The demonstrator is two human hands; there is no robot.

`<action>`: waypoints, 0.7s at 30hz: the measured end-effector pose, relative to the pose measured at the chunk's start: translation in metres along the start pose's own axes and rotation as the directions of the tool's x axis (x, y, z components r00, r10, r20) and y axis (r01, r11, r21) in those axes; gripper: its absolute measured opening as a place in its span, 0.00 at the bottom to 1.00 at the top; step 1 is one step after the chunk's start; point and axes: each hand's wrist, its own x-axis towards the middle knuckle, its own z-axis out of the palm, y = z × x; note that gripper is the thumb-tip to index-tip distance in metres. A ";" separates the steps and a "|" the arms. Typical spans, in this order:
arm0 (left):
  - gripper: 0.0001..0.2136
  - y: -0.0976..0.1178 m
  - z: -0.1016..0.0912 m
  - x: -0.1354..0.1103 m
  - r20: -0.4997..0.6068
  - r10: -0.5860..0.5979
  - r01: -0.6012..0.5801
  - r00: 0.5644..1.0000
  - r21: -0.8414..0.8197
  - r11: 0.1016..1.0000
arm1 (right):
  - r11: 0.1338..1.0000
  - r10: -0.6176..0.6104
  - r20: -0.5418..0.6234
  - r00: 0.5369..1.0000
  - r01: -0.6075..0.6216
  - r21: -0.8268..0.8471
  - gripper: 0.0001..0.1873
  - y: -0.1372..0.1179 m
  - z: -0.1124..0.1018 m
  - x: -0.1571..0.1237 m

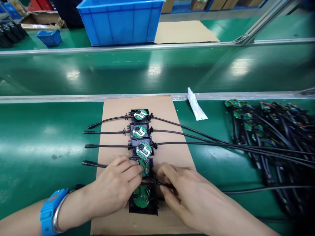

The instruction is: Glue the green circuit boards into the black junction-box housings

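Several open black plastic housings stand in a column on a cardboard sheet (pixel 118 223), with green round circuit boards in them. My left hand (pixel 120 182) has its fingers curled over the second housing from the near end, gripping the circuit board (pixel 144 166) there; its thumb is hidden. On that housing's right side, my right hand (pixel 180 190) pinches a black cable (pixel 164 184) close to where it enters. Just below lies the nearest housing (pixel 144 209), its board (pixel 142 196) showing coloured wires. Farther up, the board (pixel 144 150) of the middle housing shows a white marking.
Black cables run right toward a heap of cabled circuit boards (pixel 275 131). Short plug leads (pixel 91 146) stick out left. A white tube (pixel 195 105) lies beyond the cardboard's right edge. A large blue bin (pixel 120 24) and small blue tray (pixel 50 37) stand behind the metal rail.
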 end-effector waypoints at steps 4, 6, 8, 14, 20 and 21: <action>0.11 0.000 0.001 0.000 0.020 -0.052 0.053 0.998 -0.056 0.997 | 0.999 -0.053 -0.035 0.998 0.053 -0.009 0.05 0.002 0.008 0.000; 0.10 0.001 -0.002 0.003 0.059 -0.072 0.077 0.996 -0.082 0.994 | 0.988 -0.152 -0.117 0.981 0.152 -0.005 0.07 0.005 0.015 0.004; 0.09 0.002 -0.005 0.005 0.085 -0.079 0.087 0.993 -0.093 0.992 | 0.968 -0.247 -0.242 0.938 0.250 -0.021 0.08 0.010 0.022 0.009; 0.11 0.002 -0.007 0.005 0.136 -0.087 0.099 0.987 -0.085 0.991 | 0.950 -0.306 -0.323 0.895 0.308 -0.047 0.08 0.023 0.031 0.019; 0.23 0.007 -0.006 0.007 0.121 -0.067 0.070 0.990 -0.024 0.997 | 0.962 -0.273 -0.217 0.937 0.263 -0.077 0.08 0.021 0.021 0.020; 0.22 0.008 -0.005 0.007 0.109 -0.057 0.058 0.992 -0.002 0.998 | 0.963 -0.266 -0.205 0.942 0.253 -0.092 0.08 0.021 0.021 0.021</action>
